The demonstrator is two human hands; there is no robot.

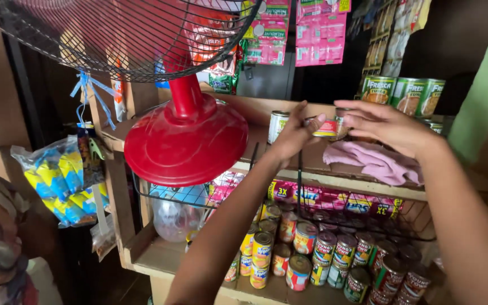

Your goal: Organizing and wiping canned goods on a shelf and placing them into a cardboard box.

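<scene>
Two hands up at top shelf (312, 164): left hand (295, 133) and right hand (382, 127) both pinch 1 small can (327, 128), lying sideways betw. fingertips. 1 pink cloth (374, 161) just below. 3 green cans (405, 93) behind, 1 white can (278, 125) left. 1 red fan (184, 130). Lower shelf: approx. 20 cans (323, 254), exact count unclear.

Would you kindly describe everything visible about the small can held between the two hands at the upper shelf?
The small can is a short, flat tin, apparently metal, with a red and white label and a pale rim. It lies on its side above the wooden shelf, beside a pink cloth. The left hand pinches one end and the right hand covers the other, hiding much of it.
</scene>
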